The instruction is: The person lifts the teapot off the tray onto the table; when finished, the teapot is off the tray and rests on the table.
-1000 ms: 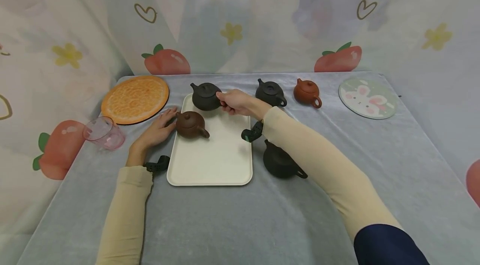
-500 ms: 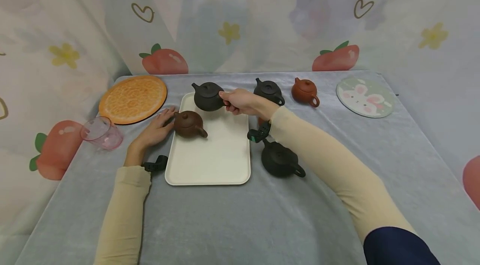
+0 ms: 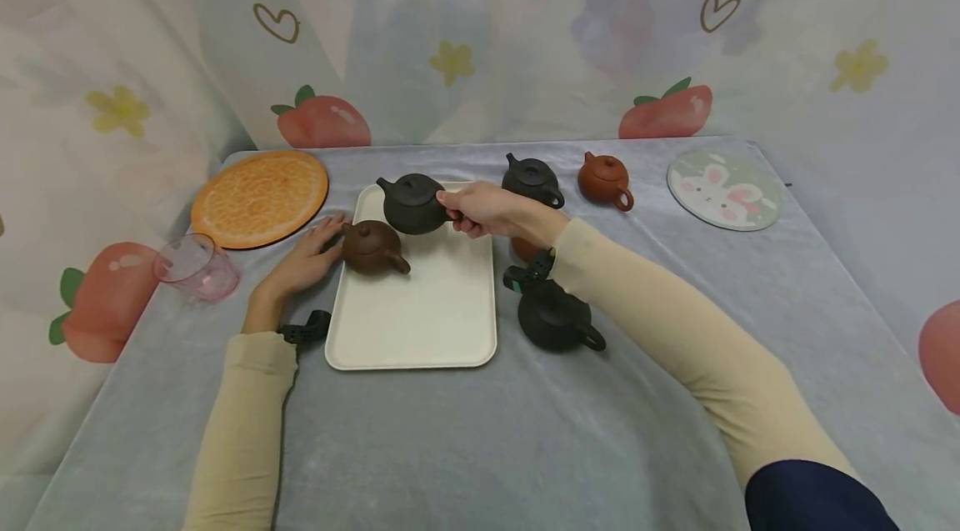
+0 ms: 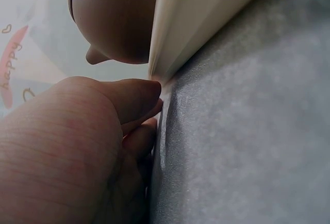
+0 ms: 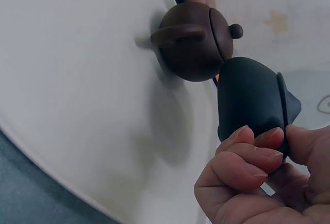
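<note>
My right hand (image 3: 453,208) pinches the handle of a dark grey teapot (image 3: 410,202) and holds it over the far end of a white tray (image 3: 420,331). In the right wrist view the fingers (image 5: 247,157) curl round the handle of the dark grey teapot (image 5: 252,100), close to a brown teapot (image 5: 191,43). The brown teapot (image 3: 370,247) stands on the tray's left side. My left hand (image 3: 311,252) lies flat on the cloth, fingers against the tray's left edge by that pot. The left wrist view shows the thumb (image 4: 129,97) touching the tray rim (image 4: 206,22).
A black teapot (image 3: 551,318) stands right of the tray under my forearm. Another dark teapot (image 3: 531,179) and a red-brown one (image 3: 603,178) stand at the back. An orange mat (image 3: 258,197), a pink cup (image 3: 197,266) and a bunny coaster (image 3: 723,191) lie around.
My right hand has brought the dark grey teapot slightly nearer, closer to the brown teapot. The left hand has stayed by the tray's edge.
</note>
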`<action>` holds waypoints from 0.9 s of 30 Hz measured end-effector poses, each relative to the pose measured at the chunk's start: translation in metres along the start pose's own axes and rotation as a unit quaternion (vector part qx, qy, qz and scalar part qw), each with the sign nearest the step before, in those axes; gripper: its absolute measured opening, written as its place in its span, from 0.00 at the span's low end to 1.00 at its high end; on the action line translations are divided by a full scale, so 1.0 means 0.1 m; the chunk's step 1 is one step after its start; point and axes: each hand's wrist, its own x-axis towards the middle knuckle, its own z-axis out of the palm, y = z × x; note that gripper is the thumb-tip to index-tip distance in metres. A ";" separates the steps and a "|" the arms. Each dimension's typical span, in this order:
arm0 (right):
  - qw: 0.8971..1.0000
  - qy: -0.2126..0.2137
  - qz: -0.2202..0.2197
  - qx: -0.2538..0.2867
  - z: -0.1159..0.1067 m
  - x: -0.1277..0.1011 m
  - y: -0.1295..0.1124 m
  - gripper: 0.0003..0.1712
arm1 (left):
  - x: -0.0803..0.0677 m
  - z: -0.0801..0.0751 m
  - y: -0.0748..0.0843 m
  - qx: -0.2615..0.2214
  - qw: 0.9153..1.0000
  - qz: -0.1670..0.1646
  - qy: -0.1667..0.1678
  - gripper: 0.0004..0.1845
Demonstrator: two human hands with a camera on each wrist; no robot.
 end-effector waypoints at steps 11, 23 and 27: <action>1.000 -0.015 0.003 -0.016 -0.03 -0.12 0.09 0.25 | 0.02 -0.01 -0.04 -0.004 1.000 0.008 -0.002 0.31; 0.999 -0.025 -0.007 -0.039 -0.06 -0.26 0.14 0.26 | 0.02 -0.01 -0.04 0.000 1.000 0.015 -0.002 0.31; 0.999 -0.031 -0.011 -0.039 -0.06 -0.30 0.17 0.26 | 0.03 -0.01 -0.05 0.005 1.000 0.018 -0.003 0.32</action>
